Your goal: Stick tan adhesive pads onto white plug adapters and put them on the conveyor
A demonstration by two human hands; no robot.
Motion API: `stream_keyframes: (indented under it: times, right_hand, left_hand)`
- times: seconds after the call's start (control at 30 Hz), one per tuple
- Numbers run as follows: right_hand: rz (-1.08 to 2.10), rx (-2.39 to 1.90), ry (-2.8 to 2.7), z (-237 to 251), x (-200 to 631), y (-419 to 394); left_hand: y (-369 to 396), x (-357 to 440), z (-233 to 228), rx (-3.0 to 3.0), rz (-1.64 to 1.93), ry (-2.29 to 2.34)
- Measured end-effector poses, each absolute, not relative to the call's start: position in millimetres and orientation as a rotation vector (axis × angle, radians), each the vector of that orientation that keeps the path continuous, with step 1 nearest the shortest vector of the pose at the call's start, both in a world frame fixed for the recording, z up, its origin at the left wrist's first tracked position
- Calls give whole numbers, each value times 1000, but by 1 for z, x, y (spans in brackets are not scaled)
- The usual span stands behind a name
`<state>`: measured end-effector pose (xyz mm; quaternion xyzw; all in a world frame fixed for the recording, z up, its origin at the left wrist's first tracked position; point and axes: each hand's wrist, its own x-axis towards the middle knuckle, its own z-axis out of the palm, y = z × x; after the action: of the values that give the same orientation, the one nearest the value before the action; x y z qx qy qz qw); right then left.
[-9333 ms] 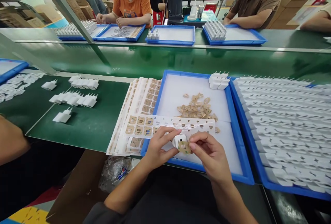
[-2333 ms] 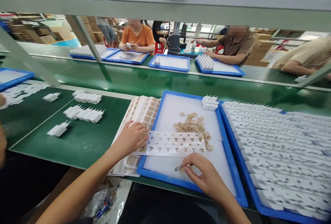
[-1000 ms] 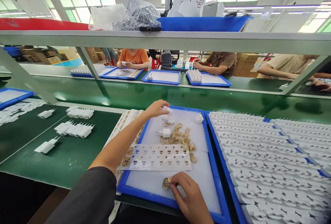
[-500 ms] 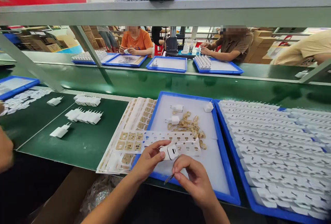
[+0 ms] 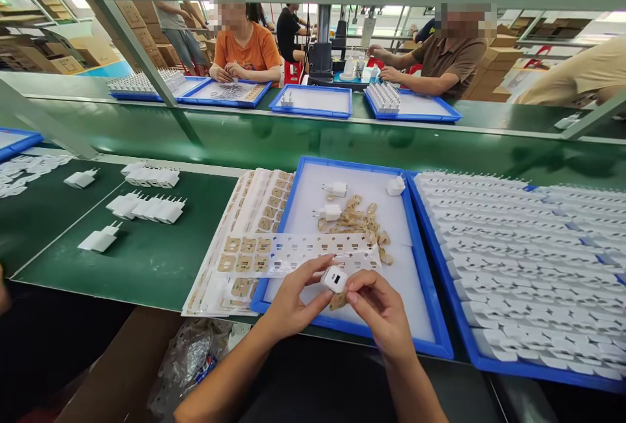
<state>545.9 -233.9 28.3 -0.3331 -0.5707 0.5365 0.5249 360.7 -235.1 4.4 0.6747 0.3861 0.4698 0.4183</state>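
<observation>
Item 1: white charger plug (image 5: 335, 278), USB port face turned up toward the camera, held over the near edge of the blue tray (image 5: 299, 183). The left hand (image 5: 293, 299) pinches it between thumb and fingers from the 9 o'clock side.

Item 2: small tan sticker (image 5: 338, 300), just at the plug's 6 o'clock, touching or nearly touching it. The right hand (image 5: 384, 312) has thumb and forefinger pressed together on it; whether a tool is also in that hand cannot be told.

Item 3: sticker backing sheet (image 5: 298, 255), mostly emptied cut-outs with a few tan labels left at its 9 o'clock end; it lies across the tray's left rim, at 12 o'clock from both hands.

Item 4: pile of peeled tan scraps (image 5: 364, 218) on the tray's white liner, beyond the sheet. Two loose white plugs (image 5: 332, 200) lie at the pile's 10 o'clock; a third (image 5: 395, 185) sits in the tray's far right corner.

Item 5: stack of full sticker sheets (image 5: 254, 214) on the green bench, at the tray's 9 o'clock, touching its rim.

Item 6: large tray of white plugs in rows (image 5: 528, 260), at 3 o'clock, just beside the blue tray.

Item 7: short rows of finished plugs (image 5: 147, 206) on the bench, well apart at 9 o'clock.

Item 8: other workers seated across the green conveyor (image 5: 313, 139), at 12 o'clock, with blue trays of their own.
</observation>
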Motion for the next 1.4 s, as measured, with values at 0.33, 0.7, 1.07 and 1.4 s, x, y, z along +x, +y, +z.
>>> stream_keyframes:
  times: [0.33,0.7,1.07,1.4]
  right_hand:
    - [1155,-1017,-1407,43,547,-230]
    - [1168,-1054,-1434,43,545,-231]
    - [1082,-1115,-1484,46,541,-231]
    - [999,-1173,-1570,50,538,-233]
  left_hand:
    - [-233,357,4,1938,1395,1021]
    - [-234,357,7,1932,1392,1024]
    - [-233,357,8,1945,1402,1038]
    - [-233,359,10,1949,1412,1033]
